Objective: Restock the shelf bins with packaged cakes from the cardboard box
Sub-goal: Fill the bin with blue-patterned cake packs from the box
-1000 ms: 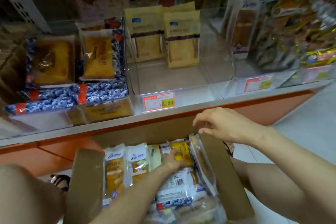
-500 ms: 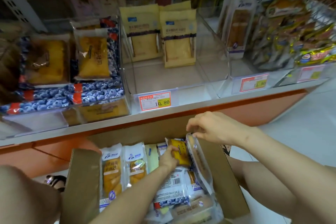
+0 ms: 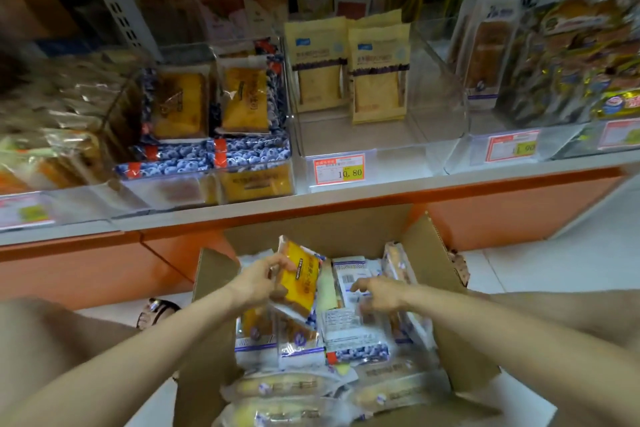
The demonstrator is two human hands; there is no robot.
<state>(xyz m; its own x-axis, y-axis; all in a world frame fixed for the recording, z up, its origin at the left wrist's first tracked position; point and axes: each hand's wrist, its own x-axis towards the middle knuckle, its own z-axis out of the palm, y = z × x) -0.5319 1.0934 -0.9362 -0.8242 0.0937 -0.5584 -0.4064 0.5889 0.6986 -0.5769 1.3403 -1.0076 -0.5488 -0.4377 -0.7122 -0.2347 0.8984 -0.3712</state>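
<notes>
Down at lower centre of the frame, the left hand pinches a yellow packaged cake, held tilted above the open cardboard box. Just right of it, the right hand rests on white-labelled packs inside the box; whether it grips one is unclear. Clear shelf bins line the upper frame

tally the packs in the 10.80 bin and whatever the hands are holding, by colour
tan packs in the 10.80 bin: 2
yellow pack in the left hand: 1
total: 3
</notes>
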